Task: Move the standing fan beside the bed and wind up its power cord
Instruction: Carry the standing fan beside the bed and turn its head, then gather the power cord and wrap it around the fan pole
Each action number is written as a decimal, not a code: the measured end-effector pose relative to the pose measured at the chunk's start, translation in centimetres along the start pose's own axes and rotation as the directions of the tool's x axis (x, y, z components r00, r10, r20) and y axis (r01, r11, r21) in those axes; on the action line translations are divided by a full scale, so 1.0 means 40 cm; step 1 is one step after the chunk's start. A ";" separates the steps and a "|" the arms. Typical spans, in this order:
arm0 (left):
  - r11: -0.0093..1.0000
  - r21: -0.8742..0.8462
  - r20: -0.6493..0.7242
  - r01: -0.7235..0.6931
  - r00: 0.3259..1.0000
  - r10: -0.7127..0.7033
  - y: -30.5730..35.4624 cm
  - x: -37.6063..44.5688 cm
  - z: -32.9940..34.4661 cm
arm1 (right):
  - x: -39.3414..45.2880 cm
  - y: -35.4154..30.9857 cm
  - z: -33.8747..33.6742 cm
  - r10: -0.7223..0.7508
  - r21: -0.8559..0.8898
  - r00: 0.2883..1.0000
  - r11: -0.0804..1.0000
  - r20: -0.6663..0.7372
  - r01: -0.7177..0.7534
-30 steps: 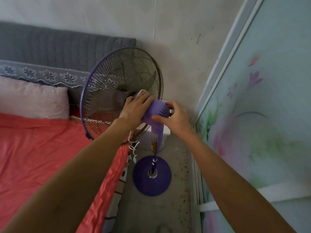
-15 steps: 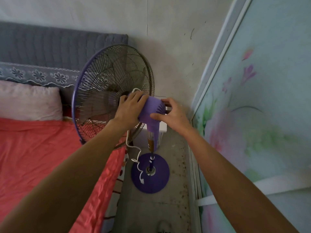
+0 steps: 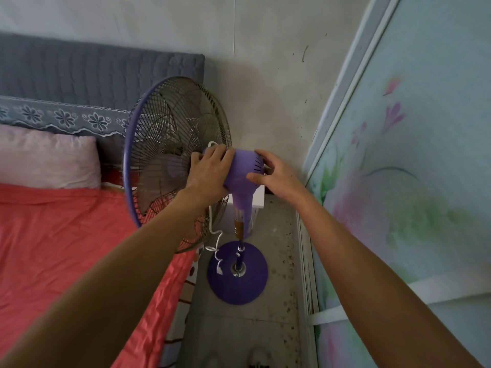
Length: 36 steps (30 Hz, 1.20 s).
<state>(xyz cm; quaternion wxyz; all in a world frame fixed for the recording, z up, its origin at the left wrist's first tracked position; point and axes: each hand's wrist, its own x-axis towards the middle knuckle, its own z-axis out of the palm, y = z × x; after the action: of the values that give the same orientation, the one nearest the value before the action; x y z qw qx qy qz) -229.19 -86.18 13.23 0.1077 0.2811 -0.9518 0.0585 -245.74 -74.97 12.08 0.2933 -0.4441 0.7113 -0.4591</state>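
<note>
A purple standing fan (image 3: pixel 243 168) stands in the narrow gap between the bed (image 3: pixel 66 235) and the wall, its wire cage facing the bed. My left hand (image 3: pixel 210 168) lies over the front of the motor housing, pressing the white power cord (image 3: pixel 212 227) against it. A loop of cord shows above my fingers. The cord hangs down from my hand, and its plug end rests on the round purple base (image 3: pixel 239 282). My right hand (image 3: pixel 273 173) grips the rear of the housing with thumb and fingers.
A grey headboard (image 3: pixel 93 67) and a pink pillow (image 3: pixel 45 160) are at the left. A white box (image 3: pixel 259 200) sits behind the fan pole. A flower-patterned sliding door (image 3: pixel 398 181) closes off the right. The concrete floor strip (image 3: pixel 239 328) is narrow.
The hanging cord has dropped lower, and its plug end now lies on the base. Both hands stay on the motor housing.
</note>
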 end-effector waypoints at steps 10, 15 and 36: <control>0.995 0.095 0.151 -0.005 0.988 -0.010 0.010 0.019 -0.032 | -0.004 0.009 -0.010 0.019 -0.065 0.999 0.998 0.034 -0.017; 0.988 -0.048 0.117 0.144 0.984 -0.138 -0.003 0.049 -0.065 | -0.020 0.033 -0.033 0.072 -0.115 0.994 0.990 -0.082 -0.081; 0.748 -0.656 0.008 -0.095 0.991 0.133 0.232 0.114 -0.109 | -0.112 0.217 -0.148 0.123 0.046 0.988 0.992 -0.093 -0.120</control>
<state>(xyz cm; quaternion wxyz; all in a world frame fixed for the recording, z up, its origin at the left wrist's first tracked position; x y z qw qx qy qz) -237.25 -80.04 18.05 0.1694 0.1684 -0.9301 -0.2789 -251.84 -67.01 6.60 0.2954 -0.3715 0.7408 -0.4753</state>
